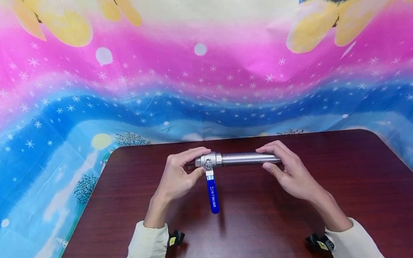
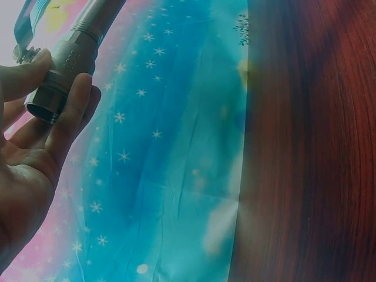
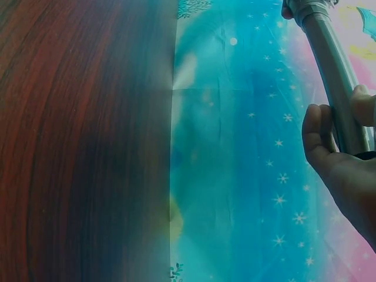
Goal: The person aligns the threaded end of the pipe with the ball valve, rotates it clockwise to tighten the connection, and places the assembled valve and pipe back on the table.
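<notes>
A steel ball valve [image 1: 213,158] with a blue lever handle [image 1: 212,196] is joined to a length of steel pipe [image 1: 244,158]. My left hand [image 1: 178,174] grips the valve body at its left end, thumb in front and fingers behind. The right hand [image 1: 290,171] holds the pipe near its far right end between thumb and fingers. Both parts are held level above the table, and the lever points toward me. In the left wrist view the open end of the valve [image 2: 47,103] shows between thumb and fingers. The pipe [image 3: 335,76] slants through the right wrist view.
Beneath the hands lies a dark red-brown wooden table [image 1: 252,231] with rounded far corners. A printed cloth [image 1: 202,84] in pink and blue hangs behind it and along its sides. Small black cameras [image 1: 176,238] sit at both wrists.
</notes>
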{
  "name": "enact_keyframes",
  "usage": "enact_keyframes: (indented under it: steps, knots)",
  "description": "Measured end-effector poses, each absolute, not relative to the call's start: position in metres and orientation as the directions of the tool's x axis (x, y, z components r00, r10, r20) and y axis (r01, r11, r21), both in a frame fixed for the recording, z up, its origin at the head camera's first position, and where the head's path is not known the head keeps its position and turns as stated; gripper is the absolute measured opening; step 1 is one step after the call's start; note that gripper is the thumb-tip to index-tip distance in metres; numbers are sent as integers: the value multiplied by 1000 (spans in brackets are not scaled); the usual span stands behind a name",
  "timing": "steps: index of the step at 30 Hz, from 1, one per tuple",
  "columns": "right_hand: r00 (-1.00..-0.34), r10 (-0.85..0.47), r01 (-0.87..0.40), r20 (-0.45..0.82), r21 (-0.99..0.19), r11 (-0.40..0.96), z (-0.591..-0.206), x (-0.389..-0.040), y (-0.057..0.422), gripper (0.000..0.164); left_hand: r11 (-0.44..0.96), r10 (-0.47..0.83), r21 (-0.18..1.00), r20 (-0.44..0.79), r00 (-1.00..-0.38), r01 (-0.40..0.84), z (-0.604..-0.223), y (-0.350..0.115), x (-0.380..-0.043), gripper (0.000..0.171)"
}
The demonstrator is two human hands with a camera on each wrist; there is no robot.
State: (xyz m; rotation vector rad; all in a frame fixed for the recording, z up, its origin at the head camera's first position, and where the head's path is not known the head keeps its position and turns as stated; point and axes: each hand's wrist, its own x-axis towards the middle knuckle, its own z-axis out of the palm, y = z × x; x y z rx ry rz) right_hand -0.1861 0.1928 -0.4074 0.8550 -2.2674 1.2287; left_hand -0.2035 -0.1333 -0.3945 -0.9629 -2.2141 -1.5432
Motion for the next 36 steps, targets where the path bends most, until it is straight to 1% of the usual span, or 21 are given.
enact_keyframes:
  steps: [7,12,18,23,27,36]
  knots:
    - [-750,-331,-660,572,-627,413,-408,-184,194,49,218,364,720,566,-740,659,-395,-133,-202,52]
    - [-755,-331,-656,566,-644,393,-408,-183,194,52,229,364,722,558,-746,653,-395,-133,-202,51]
    - [-741,-330,-671,585,-618,410,-407,-183,193,52,239,361,724,553,-751,647,-395,-133,-202,50]
    - [-719,-333,-692,610,-589,416,-407,-185,194,49,246,353,725,550,-757,643,-394,-133,-202,52]
    - [-725,-332,-686,603,-594,420,-406,-186,194,48,245,350,724,554,-755,645,-394,-133,-203,51]
    - [-730,-331,-681,598,-597,424,-406,-186,196,53,233,356,714,570,-741,661,-394,-134,-203,52]
